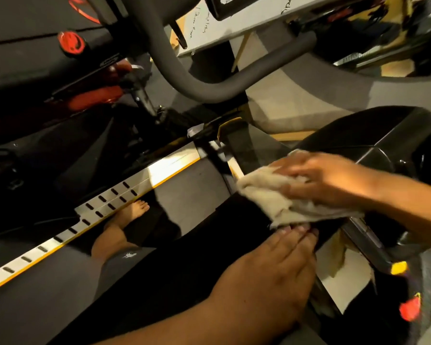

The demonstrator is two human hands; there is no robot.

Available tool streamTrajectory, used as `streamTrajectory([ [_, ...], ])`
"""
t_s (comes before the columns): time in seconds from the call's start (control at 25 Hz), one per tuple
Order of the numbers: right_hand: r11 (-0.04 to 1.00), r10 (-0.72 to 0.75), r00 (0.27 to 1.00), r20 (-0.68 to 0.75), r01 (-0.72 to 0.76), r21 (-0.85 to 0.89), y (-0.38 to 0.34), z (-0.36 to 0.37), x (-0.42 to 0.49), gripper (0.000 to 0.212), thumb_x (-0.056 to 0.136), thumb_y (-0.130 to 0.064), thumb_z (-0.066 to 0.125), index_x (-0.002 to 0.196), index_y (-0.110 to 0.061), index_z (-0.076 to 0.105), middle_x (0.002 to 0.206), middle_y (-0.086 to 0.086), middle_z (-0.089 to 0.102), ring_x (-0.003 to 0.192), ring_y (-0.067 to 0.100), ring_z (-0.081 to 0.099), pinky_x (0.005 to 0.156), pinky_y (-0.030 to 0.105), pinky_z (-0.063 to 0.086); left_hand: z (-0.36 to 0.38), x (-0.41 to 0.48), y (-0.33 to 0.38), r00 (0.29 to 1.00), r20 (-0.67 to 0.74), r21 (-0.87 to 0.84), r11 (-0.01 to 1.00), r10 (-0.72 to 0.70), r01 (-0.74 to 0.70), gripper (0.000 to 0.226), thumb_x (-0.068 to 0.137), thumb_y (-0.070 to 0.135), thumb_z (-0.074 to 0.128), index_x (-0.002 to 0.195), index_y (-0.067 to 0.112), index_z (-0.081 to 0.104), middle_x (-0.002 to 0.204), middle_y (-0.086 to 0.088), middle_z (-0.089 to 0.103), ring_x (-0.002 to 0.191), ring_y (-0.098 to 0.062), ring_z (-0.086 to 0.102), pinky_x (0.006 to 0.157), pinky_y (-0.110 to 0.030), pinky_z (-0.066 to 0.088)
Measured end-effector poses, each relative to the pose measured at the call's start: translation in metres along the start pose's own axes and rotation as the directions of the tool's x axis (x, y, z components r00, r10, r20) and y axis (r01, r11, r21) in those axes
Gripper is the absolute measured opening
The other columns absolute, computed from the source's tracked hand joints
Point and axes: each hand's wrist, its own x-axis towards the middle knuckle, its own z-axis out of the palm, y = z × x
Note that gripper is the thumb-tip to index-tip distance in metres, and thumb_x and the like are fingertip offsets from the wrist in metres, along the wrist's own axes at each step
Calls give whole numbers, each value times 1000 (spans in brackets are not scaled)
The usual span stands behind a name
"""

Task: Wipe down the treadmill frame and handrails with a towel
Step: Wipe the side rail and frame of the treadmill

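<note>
The right hand (326, 180), motion-blurred, curls its fingers over a bunched pale towel (266, 197) and presses it onto the glossy black treadmill frame (358, 133). The left hand (271, 267) lies open, fingers straight, flat on the frame just below the towel. A grey padded handrail (184, 78) curves above. A bare foot (132, 212) stands beside the slotted side rail (105, 205).

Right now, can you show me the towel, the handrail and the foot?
towel (264, 197): head view, on the part sticking out past the hand.
handrail (163, 53): head view, on the grey padded bar above its bend.
foot (132, 212): head view, on the top of the bare foot, behind the toes.
</note>
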Motion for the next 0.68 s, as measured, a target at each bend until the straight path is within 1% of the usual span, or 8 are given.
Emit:
streamTrajectory([
  [0.12, 939, 338, 933, -121, -344, -30, 57, -29, -3, 63, 83, -71, 41, 131, -33, 55, 140, 2, 54, 126, 27, 50, 102, 41, 41, -1, -1, -4, 995, 67, 117, 990, 72, -79, 58, 90, 20, 20, 138, 6, 50, 148, -14, 44, 140, -28, 38, 114, -37, 20],
  [0.24, 915, 380, 923, -67, -385, -122, 47, -24, 27, 72, 73, -80, 31, 126, -40, 57, 139, 3, 55, 127, 30, 48, 102, 40, 38, -4, -2, -3, 997, 52, 149, 987, 60, -67, 56, 92, 25, 25, 142, 8, 45, 151, -15, 39, 142, -29, 33, 114, -39, 20],
  [0.32, 945, 300, 954, -14, -299, -134, 15, -7, 34, 60, 76, -76, 33, 122, -45, 58, 135, -1, 58, 126, 28, 50, 101, 38, 40, -11, -2, 1, 998, 4, -2, 998, -60, 60, 62, 92, 38, 40, 147, 9, 35, 157, -17, 26, 147, -31, 21, 117, -46, 21],
  [0.36, 963, 234, 972, -30, -236, -133, -1, 2, 31, 49, 82, -69, 37, 116, -44, 60, 128, -2, 61, 121, 27, 53, 98, 37, 43, -15, 0, -1, 986, -31, -160, 975, -162, 155, 67, 91, 42, 44, 148, 10, 30, 159, -15, 20, 149, -29, 13, 118, -49, 19],
  [0.44, 980, 81, 989, -120, -101, -172, -29, 18, 18, 38, 87, -60, 37, 102, -37, 64, 110, -2, 67, 108, 25, 59, 93, 40, 46, -26, 11, -13, 930, -37, -460, 832, -366, 309, 70, 91, 47, 42, 150, 13, 25, 161, -7, 16, 150, -21, 9, 120, -48, 15],
  [0.48, 980, 20, 981, -195, -57, -189, -36, 24, 10, 38, 89, -57, 34, 98, -34, 63, 105, -2, 67, 104, 24, 59, 93, 41, 46, -29, 22, -24, 898, -8, -532, 762, -441, 369, 71, 92, 50, 39, 151, 15, 23, 161, -5, 18, 149, -19, 14, 120, -45, 19],
  [0.6, 965, -190, 877, -442, 83, -250, -35, 49, -13, 41, 89, -44, 28, 95, -31, 66, 98, -7, 67, 100, 21, 59, 96, 42, 42, -23, 52, -43, 834, 305, -507, 663, -461, 551, 71, 94, 62, 28, 154, 30, 4, 162, 8, 9, 148, -14, 15, 118, -38, 22],
  [0.68, 953, -294, 738, -608, 180, -243, -15, 63, -23, 36, 91, -33, 37, 90, -21, 71, 94, -5, 69, 97, 22, 59, 93, 43, 42, -12, 68, -41, 883, 295, -489, 736, -366, 468, 70, 95, 61, 27, 153, 35, -3, 162, 13, -5, 149, -9, 2, 121, -41, 15],
])
